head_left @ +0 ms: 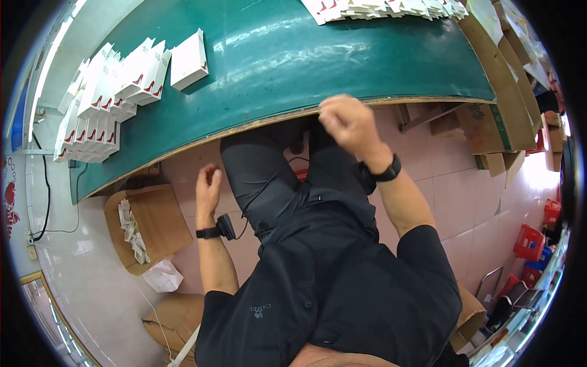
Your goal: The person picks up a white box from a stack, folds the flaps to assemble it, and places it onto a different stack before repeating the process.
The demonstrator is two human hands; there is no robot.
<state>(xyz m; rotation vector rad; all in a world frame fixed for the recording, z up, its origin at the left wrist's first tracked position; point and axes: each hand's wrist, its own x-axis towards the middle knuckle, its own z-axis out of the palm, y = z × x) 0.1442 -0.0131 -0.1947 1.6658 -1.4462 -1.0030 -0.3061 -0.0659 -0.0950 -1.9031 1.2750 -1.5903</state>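
Note:
My right hand (346, 121) is raised at the near edge of the green table (318, 61), fingers curled in, nothing visible in it. A black watch sits on that wrist. My left hand (208, 184) hangs low beside my left thigh, below the table edge, fingers loosely bent and empty, with a black strap and small device on the wrist. It hovers near an open cardboard box (160, 221) on the floor. White folded cartons with red marks (110, 92) are stacked on the table's left side, one single white carton (189, 60) beside them.
More flat white cartons (385, 8) lie in a row at the table's far edge. Cardboard sheets (498, 92) lean at the right. The floor box holds white pieces (132, 229); a white bag (162, 276) lies by it. Red stools (529, 241) stand at the right.

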